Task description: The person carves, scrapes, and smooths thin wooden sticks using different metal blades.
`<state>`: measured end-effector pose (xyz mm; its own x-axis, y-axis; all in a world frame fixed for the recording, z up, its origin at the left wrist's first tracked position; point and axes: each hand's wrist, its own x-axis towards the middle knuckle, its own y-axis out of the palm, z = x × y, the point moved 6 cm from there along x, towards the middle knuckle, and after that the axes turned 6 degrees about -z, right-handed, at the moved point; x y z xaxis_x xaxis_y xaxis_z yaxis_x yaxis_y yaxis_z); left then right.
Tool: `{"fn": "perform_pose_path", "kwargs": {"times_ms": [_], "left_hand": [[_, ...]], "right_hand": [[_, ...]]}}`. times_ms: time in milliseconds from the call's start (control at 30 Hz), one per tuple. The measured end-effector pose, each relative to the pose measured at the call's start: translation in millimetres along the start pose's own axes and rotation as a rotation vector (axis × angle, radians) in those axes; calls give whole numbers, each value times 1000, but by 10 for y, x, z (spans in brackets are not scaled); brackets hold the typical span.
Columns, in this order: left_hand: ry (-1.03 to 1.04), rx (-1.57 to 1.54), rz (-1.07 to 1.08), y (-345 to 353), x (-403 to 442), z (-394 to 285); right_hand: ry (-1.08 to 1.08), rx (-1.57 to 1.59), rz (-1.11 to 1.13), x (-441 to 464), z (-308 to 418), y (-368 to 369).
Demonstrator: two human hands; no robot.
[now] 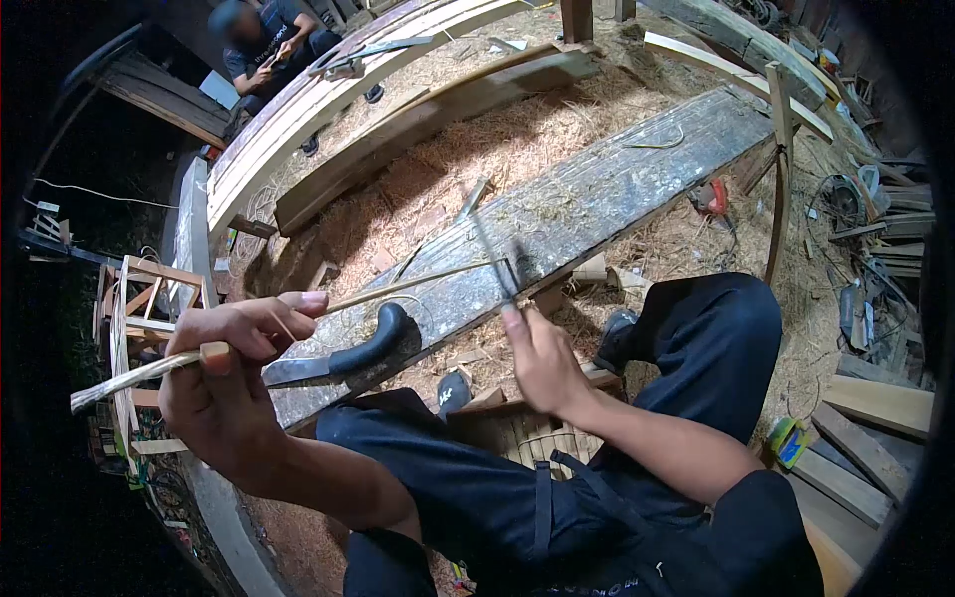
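Note:
My left hand (224, 383) is closed around a thin pale stick (139, 378), which runs from the lower left up toward the middle of the view. My right hand (542, 363) grips a narrow tool (489, 254), blurred along its length, whose upper part crosses near the stick's far end. Below the stick, a blade with a black curved handle (373, 343) lies on the worn plank (597, 204). Fine shavings are scattered on the plank around the tool.
Another person (269, 50) sits at the upper left behind a long curved timber (398, 149). Wood shavings (448, 149) cover the ground. A red tool (711, 199) lies beyond the plank's right edge. Lumber (846, 488) is stacked at the lower right.

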<state>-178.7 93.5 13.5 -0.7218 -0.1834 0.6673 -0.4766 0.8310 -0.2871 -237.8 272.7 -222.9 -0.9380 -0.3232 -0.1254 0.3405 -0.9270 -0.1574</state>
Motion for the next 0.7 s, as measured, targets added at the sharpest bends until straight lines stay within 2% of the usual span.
{"fn": "perform_pose_path", "kwargs": {"times_ms": [33,100,133,200,233,267,333,367,400,467,500,600,633,700], "left_hand": [[0,4,-1,8,-4,6],[-13,12,-11,8,-7,14],[-17,22,-10,4,-1,5],[-26,53,-18,5,9,-4],[-17,18,-10,3,8,10],[-8,-20,-4,7,8,19],[-6,-10,-8,22,8,-1],[-4,6,-6,28,7,-6],[-9,8,-5,26,3,0],[-25,32,-36,-6,6,5],[-20,32,-32,-24,9,18],[-71,-14,-75,-88,-24,79],[-59,-14,-55,-73,-21,57],[-24,-29,-27,-31,-25,34]], "right_hand": [[-1,-5,1,-24,53,17],[-468,-91,-41,-190,401,98],[-460,-87,-39,-195,348,99],[-76,53,-2,-63,-71,137],[-331,-129,-276,13,13,50],[-335,-131,-281,-11,-29,38],[-149,117,69,-90,206,108],[-257,98,105,-175,373,129],[-253,99,108,-175,345,130],[-99,-30,88,-140,125,155],[-267,-103,-86,-84,214,101],[-172,-34,-70,-115,299,117],[-279,-13,-42,-143,413,103],[-284,-14,-23,-178,369,121]]}}
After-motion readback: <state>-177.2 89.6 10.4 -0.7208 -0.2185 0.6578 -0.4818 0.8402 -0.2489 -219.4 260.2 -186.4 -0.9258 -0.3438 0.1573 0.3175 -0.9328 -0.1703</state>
